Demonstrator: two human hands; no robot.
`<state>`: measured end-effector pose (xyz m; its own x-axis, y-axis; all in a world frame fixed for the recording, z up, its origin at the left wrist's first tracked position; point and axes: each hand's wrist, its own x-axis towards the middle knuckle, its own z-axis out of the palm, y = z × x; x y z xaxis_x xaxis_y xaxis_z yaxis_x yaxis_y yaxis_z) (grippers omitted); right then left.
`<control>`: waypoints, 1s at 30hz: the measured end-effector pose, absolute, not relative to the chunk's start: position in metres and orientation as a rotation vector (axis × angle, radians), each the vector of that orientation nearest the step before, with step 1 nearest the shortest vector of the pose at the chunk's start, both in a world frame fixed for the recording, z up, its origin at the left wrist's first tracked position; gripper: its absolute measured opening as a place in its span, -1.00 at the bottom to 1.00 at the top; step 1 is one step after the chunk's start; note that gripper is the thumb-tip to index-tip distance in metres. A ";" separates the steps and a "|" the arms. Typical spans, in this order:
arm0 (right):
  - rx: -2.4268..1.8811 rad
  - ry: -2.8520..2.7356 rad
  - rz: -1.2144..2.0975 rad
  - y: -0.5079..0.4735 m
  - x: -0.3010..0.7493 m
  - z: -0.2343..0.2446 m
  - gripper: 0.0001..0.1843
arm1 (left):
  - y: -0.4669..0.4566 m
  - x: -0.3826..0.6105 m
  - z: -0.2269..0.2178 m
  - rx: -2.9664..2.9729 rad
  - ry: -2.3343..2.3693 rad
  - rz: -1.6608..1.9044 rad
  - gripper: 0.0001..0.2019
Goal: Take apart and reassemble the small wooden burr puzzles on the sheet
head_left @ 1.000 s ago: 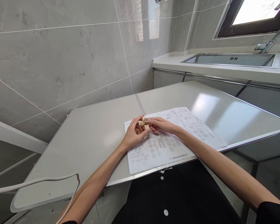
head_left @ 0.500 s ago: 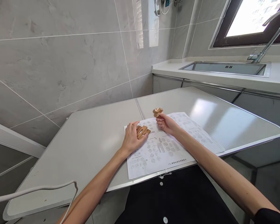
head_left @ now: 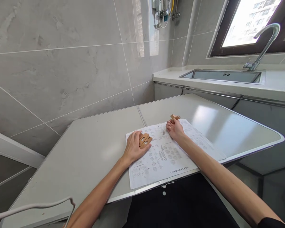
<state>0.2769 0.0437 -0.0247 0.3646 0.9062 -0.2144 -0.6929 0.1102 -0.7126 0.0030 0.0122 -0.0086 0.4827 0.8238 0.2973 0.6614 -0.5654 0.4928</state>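
Note:
My left hand (head_left: 134, 147) curls around some flat slotted wooden puzzle pieces (head_left: 144, 139) on the left part of a printed sheet (head_left: 147, 174). Its thumb lies along their near side, and its fingers partly cover them. Farther off to the right, my right hand (head_left: 174, 128) pinches a small group of interlocked wooden puzzle blocks (head_left: 174, 117) at its fingertips, above the sheet's far edge. The sheet carries small line drawings and printed characters.
The sheet lies on a light folding table (head_left: 104, 152) with a seam across it. Behind stands a grey tiled wall (head_left: 73, 63). At the right are a counter with a sink (head_left: 223, 76) and a faucet (head_left: 266, 47). A white cable (head_left: 38, 205) crosses the lower left.
My right hand has moved to the right with the wooden blocks, which are now turned differently. My left hand stays on the flat pieces. The view has tilted up slightly.

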 end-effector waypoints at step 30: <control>-1.276 -1.073 1.336 0.024 0.248 -0.012 -0.88 | 0.032 -0.007 -0.006 2.509 1.125 0.592 -0.32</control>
